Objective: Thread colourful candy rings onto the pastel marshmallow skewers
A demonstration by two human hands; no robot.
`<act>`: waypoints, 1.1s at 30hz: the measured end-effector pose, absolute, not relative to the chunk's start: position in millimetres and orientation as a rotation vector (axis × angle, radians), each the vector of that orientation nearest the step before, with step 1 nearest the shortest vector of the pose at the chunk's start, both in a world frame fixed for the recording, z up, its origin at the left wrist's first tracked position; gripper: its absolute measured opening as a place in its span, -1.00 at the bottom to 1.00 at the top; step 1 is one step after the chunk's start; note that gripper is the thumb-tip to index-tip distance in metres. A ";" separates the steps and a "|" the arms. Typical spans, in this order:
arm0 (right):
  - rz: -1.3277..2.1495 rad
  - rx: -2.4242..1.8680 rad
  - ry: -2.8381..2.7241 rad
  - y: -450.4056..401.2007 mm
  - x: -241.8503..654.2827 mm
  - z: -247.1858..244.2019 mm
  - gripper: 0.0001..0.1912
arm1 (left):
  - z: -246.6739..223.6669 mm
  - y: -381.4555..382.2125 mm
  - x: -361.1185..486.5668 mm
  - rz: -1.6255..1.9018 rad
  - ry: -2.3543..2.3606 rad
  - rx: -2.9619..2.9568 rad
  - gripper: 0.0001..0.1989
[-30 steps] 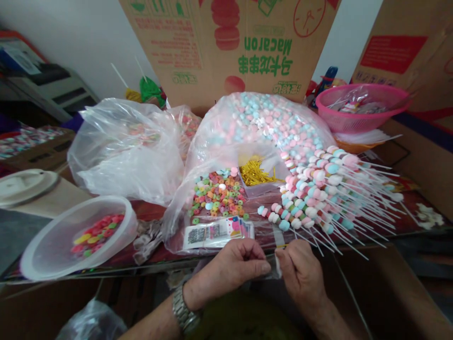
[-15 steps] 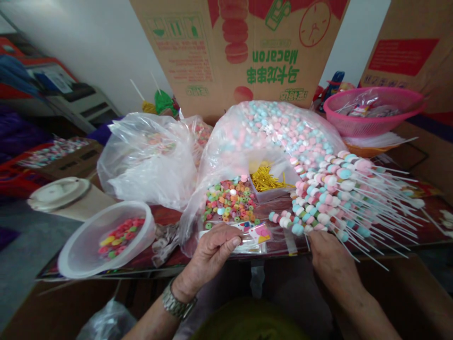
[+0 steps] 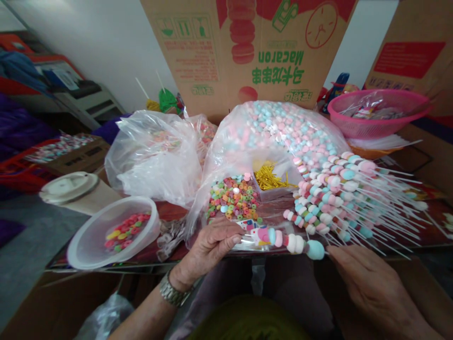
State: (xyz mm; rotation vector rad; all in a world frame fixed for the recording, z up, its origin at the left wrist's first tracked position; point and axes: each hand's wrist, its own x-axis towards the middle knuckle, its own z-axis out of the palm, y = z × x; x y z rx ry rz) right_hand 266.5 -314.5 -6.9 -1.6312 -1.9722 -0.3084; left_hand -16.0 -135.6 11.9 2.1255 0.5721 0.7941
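Between my hands lies a candy skewer [image 3: 297, 243] with pink, white and blue pieces, held level above the table's front edge. My right hand [image 3: 357, 267] pinches its stick near the large blue piece. The fingers of my left hand [image 3: 219, 241] are closed on a small clear packet [image 3: 260, 235] with a pink and yellow print, and the skewer's far end lies at or inside it. Behind my right hand is a pile of marshmallow skewers [image 3: 332, 193], sticks pointing right. Colourful candy rings [image 3: 233, 198] lie behind my left hand.
A tray of gold ties [image 3: 271, 182] stands mid-table before a large marshmallow bag [image 3: 283, 123]. At left are a clear bag [image 3: 155, 160], a candy bowl [image 3: 79, 243] and a lidded cup [image 3: 95, 196]. A pink basket [image 3: 378, 123] is back right, a carton [image 3: 219, 56] behind.
My right hand has drawn a skewer from the pile, and it now spans to the packet in my left hand. The view has shifted slightly.
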 end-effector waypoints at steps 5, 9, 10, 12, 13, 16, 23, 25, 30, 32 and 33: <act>-0.216 -1.648 -2.073 -309.2 265.7 -3.1 -0.71 | 15.1 -133.3 -4.5 0.621 0.489 2.368 -0.79; 0.061 -1.644 -2.038 -298.1 253.0 -3.0 -0.71 | 21.3 -134.4 13.7 0.414 0.407 2.596 -0.67; 0.139 -1.647 -2.008 -295.8 249.2 -4.2 -0.72 | 21.7 -135.1 17.8 0.358 0.381 2.628 -0.59; 0.262 -1.640 -1.970 -292.0 242.4 -7.9 -0.73 | 19.7 -137.3 24.4 0.274 0.337 2.648 -0.56; 0.312 -1.624 -1.973 -290.4 239.8 -10.2 -0.74 | 17.2 -138.5 27.3 0.242 0.323 2.644 -0.60; 0.456 -1.582 -2.035 -284.8 233.9 -17.7 -0.74 | 7.8 -141.7 37.2 0.191 0.325 2.637 -0.53; 0.890 -1.498 -1.832 -263.8 211.1 -34.5 -0.73 | 27.6 -145.4 59.8 0.285 0.276 2.432 -0.17; 1.003 -1.499 -1.590 -260.4 204.3 -38.6 -0.72 | 39.4 -151.1 51.2 0.594 0.411 2.270 -0.44; 1.180 -1.517 -1.246 -260.6 191.4 -39.7 -0.64 | 31.4 -162.1 17.4 1.171 0.965 1.217 -0.71; 1.279 -1.440 -1.215 -262.2 182.9 -36.3 -0.64 | 21.3 -157.9 14.6 1.057 0.917 0.901 -0.47; 1.329 -1.407 -1.200 -262.8 177.6 -34.1 -0.63 | 17.8 -154.6 16.3 1.013 0.863 0.797 -0.39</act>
